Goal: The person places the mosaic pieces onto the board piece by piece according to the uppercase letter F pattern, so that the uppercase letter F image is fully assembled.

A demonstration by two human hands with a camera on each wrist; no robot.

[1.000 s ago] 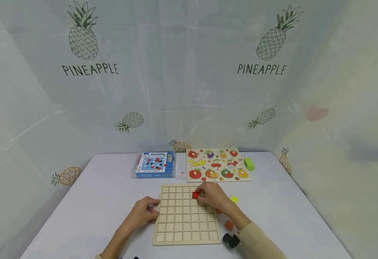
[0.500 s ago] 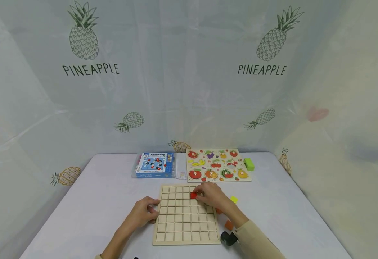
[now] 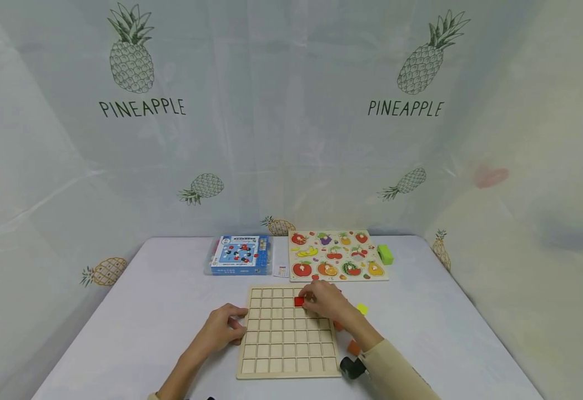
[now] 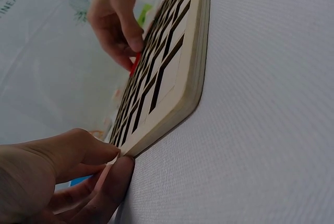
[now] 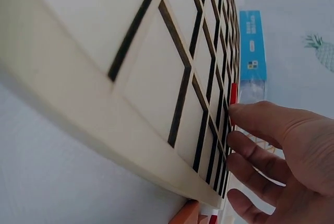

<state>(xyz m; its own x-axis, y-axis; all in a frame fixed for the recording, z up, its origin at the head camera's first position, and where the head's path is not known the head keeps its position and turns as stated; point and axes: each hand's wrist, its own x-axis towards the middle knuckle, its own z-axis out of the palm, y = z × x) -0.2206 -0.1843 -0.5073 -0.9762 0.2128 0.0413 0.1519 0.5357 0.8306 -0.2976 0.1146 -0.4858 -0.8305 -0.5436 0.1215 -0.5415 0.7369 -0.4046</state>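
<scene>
A wooden grid board [image 3: 275, 336] with rows of square cells lies on the table. At its left edge, the thumb and fingers of my left hand [image 3: 220, 328] grip the rim; the left wrist view shows the thumb [image 4: 96, 150] on top. Over the board's far right part, my right hand [image 3: 325, 300] pinches a red block [image 3: 298, 301] low in a cell. The right wrist view shows the thumb touching this red block [image 5: 234, 94], which stands slightly above the grid. Part of the block is hidden by the fingers.
Right of the board lie orange blocks [image 3: 353, 348] and a yellow block [image 3: 361, 309]. Behind it are a blue boxed set [image 3: 239, 255], a fruit puzzle board [image 3: 338, 255] and a green block [image 3: 385, 254]. A pineapple-print curtain [image 3: 291, 139] hangs behind.
The red block has shifted slightly left and now sits lower, within a grid cell. My right hand moved along with it. My left hand stays at the board's edge.
</scene>
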